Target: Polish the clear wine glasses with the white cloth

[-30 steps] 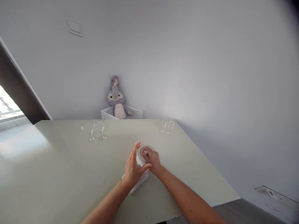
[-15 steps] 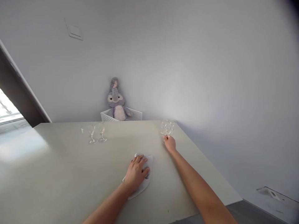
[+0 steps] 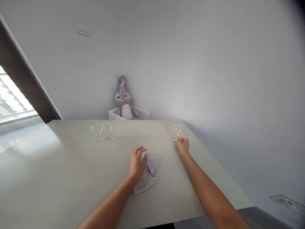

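My left hand (image 3: 137, 163) is over the left edge of a pale, crumpled cloth (image 3: 150, 173) on the table. Its fingers are stretched and hold nothing; whether they touch the cloth I cannot tell. At the right, several clear stemmed glasses (image 3: 176, 128) stand close together near the table's back right corner. Just right of the nearest glass's foot is my right hand (image 3: 183, 145), fingers loosely bent and apart, with no glass in its grasp. Two more stemmed glasses (image 3: 105, 130) stand at the back left.
The pale table (image 3: 78, 171) runs back to a grey wall. Behind its far edge a plush toy (image 3: 124, 98) sits in a white perforated basket (image 3: 144, 115). A window with a railing (image 3: 14, 95) is at the left.
My right hand has let go of the nearest glass and drawn off to its right. My left hand has lifted and shifted left, uncovering more of the cloth. The view has shifted slightly.
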A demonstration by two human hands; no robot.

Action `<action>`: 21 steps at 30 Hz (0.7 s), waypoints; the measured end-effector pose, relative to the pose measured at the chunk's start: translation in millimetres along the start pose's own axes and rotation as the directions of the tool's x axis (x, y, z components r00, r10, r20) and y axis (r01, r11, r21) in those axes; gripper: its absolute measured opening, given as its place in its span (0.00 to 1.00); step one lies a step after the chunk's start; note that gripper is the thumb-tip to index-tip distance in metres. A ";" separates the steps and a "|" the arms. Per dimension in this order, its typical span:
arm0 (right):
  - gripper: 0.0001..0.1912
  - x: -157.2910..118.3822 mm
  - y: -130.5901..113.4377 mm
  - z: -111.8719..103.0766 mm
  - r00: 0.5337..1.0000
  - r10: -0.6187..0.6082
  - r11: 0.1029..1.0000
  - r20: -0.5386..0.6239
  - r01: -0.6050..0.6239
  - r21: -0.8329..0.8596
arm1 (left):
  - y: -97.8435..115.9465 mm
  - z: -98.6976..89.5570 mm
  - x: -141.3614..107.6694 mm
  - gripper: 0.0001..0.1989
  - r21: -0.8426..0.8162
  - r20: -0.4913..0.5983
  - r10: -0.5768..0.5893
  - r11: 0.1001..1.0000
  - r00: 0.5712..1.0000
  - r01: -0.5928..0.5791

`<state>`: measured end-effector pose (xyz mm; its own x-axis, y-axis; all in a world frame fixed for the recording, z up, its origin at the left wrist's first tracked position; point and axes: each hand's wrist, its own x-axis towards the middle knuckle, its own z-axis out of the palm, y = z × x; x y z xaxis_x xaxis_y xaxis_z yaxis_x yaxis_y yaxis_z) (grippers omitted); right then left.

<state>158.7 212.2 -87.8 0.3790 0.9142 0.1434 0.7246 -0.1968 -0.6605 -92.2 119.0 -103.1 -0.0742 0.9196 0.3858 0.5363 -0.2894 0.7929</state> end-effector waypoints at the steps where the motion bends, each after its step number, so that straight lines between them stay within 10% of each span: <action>1: 0.17 -7.7 -1.5 -0.2 1.000 -0.013 1.000 0.024 0.013 0.006 | -2.0 -2.4 5.1 0.11 -0.086 -0.087 -0.066 0.995 0.994 0.059; 6: 0.16 -54.3 -27.8 11.7 0.955 -0.163 0.987 0.246 0.155 0.051 | -22.1 -22.1 29.7 0.10 -0.713 -0.287 -0.610 0.651 0.739 0.261; 12: 0.17 -81.3 -56.4 19.2 0.858 -0.254 0.887 0.447 0.391 -0.246 | -55.5 -67.0 57.2 0.16 -0.877 -0.311 -0.783 0.455 0.540 0.156; 21: 0.17 -77.5 -33.9 20.5 0.810 -0.270 0.938 0.521 0.344 -0.049 | -70.4 -99.0 116.1 0.20 -0.991 -0.035 -0.806 0.106 0.591 0.086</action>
<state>92.9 155.2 -91.6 -0.1886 0.9779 -0.0901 0.8382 0.1125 -0.5337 -221.8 219.8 -67.4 -0.5056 0.7672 -0.3947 -0.7824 -0.2148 0.5846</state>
